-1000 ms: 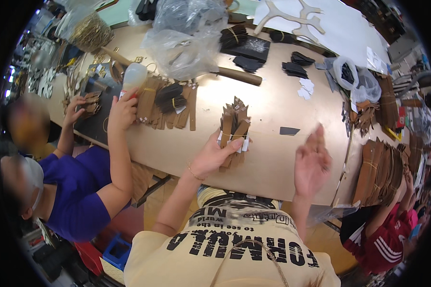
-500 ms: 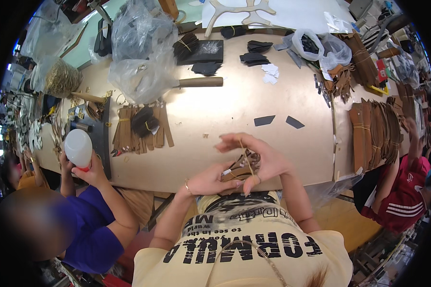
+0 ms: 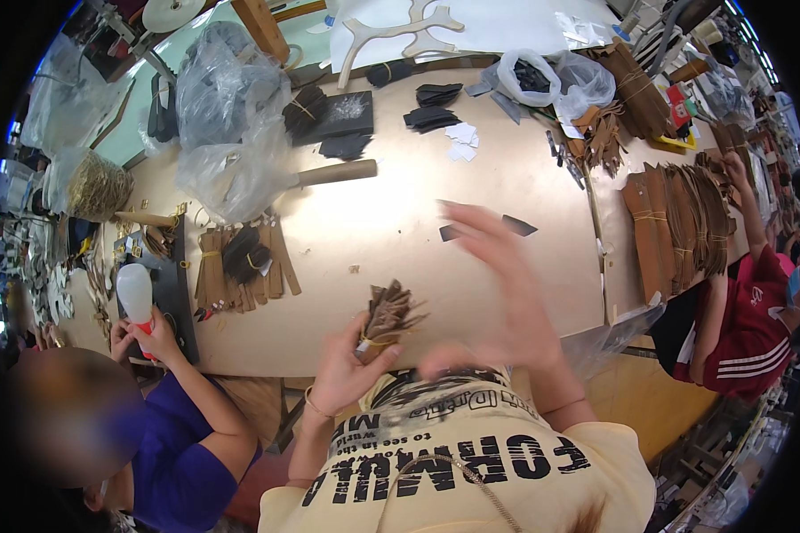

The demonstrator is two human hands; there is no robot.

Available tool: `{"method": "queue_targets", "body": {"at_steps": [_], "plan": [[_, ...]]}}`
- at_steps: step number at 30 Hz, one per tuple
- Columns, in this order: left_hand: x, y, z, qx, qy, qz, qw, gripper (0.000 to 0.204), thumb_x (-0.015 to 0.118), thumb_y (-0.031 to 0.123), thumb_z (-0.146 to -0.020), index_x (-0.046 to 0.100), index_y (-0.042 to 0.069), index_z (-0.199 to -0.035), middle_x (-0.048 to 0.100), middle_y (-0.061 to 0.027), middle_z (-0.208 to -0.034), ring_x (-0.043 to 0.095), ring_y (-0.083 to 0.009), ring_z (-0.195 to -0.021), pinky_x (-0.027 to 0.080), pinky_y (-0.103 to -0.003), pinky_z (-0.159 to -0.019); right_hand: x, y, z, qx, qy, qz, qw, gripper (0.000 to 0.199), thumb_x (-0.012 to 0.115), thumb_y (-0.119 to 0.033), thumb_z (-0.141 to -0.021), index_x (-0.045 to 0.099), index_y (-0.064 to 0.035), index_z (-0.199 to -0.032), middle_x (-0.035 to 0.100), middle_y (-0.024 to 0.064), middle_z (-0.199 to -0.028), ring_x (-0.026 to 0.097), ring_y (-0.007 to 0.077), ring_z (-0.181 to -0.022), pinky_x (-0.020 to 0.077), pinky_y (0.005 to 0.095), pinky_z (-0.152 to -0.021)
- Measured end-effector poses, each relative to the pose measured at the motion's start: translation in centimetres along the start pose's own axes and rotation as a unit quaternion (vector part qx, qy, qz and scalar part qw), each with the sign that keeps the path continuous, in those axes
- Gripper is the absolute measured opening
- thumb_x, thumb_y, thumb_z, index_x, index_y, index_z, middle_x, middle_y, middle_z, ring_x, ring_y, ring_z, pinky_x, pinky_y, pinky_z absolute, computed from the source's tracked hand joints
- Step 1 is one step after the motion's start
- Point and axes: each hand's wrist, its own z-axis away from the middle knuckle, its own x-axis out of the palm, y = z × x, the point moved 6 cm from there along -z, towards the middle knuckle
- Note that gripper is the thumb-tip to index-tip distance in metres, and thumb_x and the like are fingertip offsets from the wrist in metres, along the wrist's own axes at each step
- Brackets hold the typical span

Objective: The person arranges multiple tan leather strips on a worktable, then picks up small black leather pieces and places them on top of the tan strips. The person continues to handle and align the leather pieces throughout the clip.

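My left hand (image 3: 347,369) grips a small bundle of brown leather pieces (image 3: 387,315) bound with a yellow rubber band, held upright at the near edge of the tan worktable (image 3: 400,222). My right hand (image 3: 507,284) is raised above the table to the right of the bundle, blurred, fingers spread and holding nothing. Two small dark leather scraps (image 3: 489,226) lie on the table just beyond my right hand.
A person in a purple shirt (image 3: 169,444) at my left holds a white bottle (image 3: 135,293). Brown strip bundles (image 3: 240,262), clear plastic bags (image 3: 222,133), a wooden handle (image 3: 333,171) and black pieces (image 3: 436,107) lie beyond. Stacked brown pieces (image 3: 676,222) and a person in red (image 3: 738,329) are at the right.
Both hands were closed together around the bundle; now my right hand has let go and swung up to the right, while my left keeps the bundle.
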Motion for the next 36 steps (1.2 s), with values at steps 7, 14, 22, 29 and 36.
{"method": "queue_targets", "body": {"at_steps": [7, 14, 22, 29, 36], "plan": [[1.2, -3.4, 1.1, -0.082, -0.034, 0.098, 0.991, 0.046, 0.077, 0.010, -0.085, 0.057, -0.002, -0.124, 0.067, -0.0096, -0.110, 0.063, -0.0159, -0.101, 0.051, -0.031, -0.091, 9.4, 6.1, 3.7, 0.138, -0.248, -0.213, 0.935, 0.053, 0.080, -0.035, -0.079, 0.061, -0.0086, -0.121, 0.069, 0.0113, -0.108, 0.068, 0.0302, -0.095, 0.0532, 0.0391, -0.083], [-0.1, -5.8, 2.7, -0.074, 0.052, 0.344, 0.935, 0.061, 0.079, 0.000, -0.079, 0.047, 0.002, -0.130, 0.063, -0.0097, -0.116, 0.064, -0.0149, -0.099, 0.054, -0.028, -0.086, 11.8, 5.1, 3.8, 0.083, -0.265, -0.128, 0.952, 0.047, 0.078, -0.036, -0.081, 0.062, -0.0112, -0.118, 0.070, 0.0087, -0.103, 0.064, 0.0276, -0.096, 0.0442, 0.0395, -0.092], [-8.0, -7.9, 5.1, -0.043, 0.185, 0.005, 0.982, 0.056, 0.080, 0.006, -0.079, 0.051, -0.002, -0.127, 0.063, -0.0107, -0.113, 0.063, -0.0149, -0.099, 0.053, -0.028, -0.084, 14.4, 7.4, 3.0, 0.019, -0.258, 0.072, 0.963, 0.067, 0.051, -0.052, -0.097, 0.036, -0.0176, -0.152, 0.023, 0.0163, -0.160, 0.023, 0.0349, -0.147, 0.0179, 0.0527, -0.118], [-13.2, -10.7, 5.7, -0.060, 0.234, -0.161, 0.957, 0.054, 0.078, 0.011, -0.077, 0.054, -0.003, -0.123, 0.065, -0.0141, -0.110, 0.064, -0.0211, -0.093, 0.052, -0.035, -0.083, 4.1, 19.3, 5.7, 0.085, -0.267, 0.376, 0.883, 0.060, 0.039, -0.059, -0.098, 0.036, -0.0323, -0.152, 0.018, 0.0115, -0.163, 0.014, 0.0324, -0.151, 0.0130, 0.0583, -0.119], [-14.8, -10.7, 5.1, -0.021, 0.246, -0.207, 0.947, 0.050, 0.076, 0.011, -0.072, 0.055, -0.001, -0.115, 0.062, -0.0175, -0.105, 0.061, -0.0286, -0.098, 0.048, -0.038, -0.089, -2.1, 25.4, 0.9, 0.078, -0.158, 0.386, 0.906, 0.055, 0.041, -0.054, -0.100, 0.042, -0.0291, -0.149, 0.022, 0.0172, -0.160, 0.020, 0.0337, -0.149, 0.0174, 0.0537, -0.119]]}}
